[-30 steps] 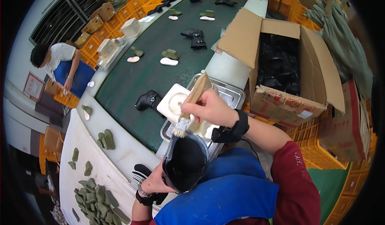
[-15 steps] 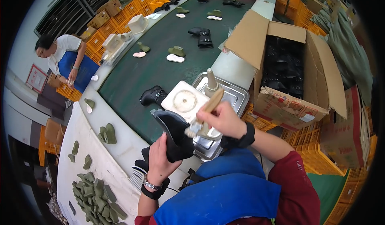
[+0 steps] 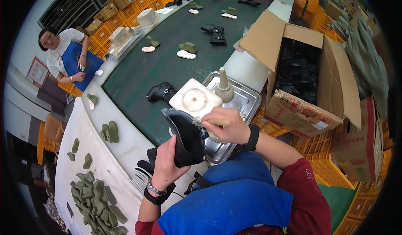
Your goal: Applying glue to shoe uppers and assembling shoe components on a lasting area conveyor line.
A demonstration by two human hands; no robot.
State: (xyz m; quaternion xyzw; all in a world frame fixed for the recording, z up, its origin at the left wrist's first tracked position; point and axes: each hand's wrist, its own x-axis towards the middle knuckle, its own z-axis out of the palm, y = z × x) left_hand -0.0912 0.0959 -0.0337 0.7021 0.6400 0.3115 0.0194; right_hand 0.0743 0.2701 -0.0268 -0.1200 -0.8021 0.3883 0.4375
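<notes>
My left hand (image 3: 165, 161) grips a black boot (image 3: 184, 145) from its left side, the open top turned up toward me. In my right hand (image 3: 231, 128) is a brush with a pale wooden handle (image 3: 218, 121). Its whitish bristles (image 3: 197, 120) are at the boot's upper opening edge. Just beyond the boot is a white square container (image 3: 209, 101) with a round stained centre. A grey cone-topped pot (image 3: 225, 88) stands beside it on a metal tray (image 3: 250, 109). Another black buckled boot (image 3: 161, 92) lies on the green conveyor belt (image 3: 130, 97).
At right stands an open carton (image 3: 301, 109) filled with black boots. Olive foot-shaped pieces (image 3: 94, 199) are heaped on a white cloth (image 3: 125, 184) at lower left. Boots, olive pieces and pale insoles (image 3: 186, 54) lie along the belt. Across it, a co-worker (image 3: 69, 57) stands at far left.
My right hand has tipped the brush nearly level and brought its bristles up from the boot's right side to its upper edge. The co-worker's head has lifted.
</notes>
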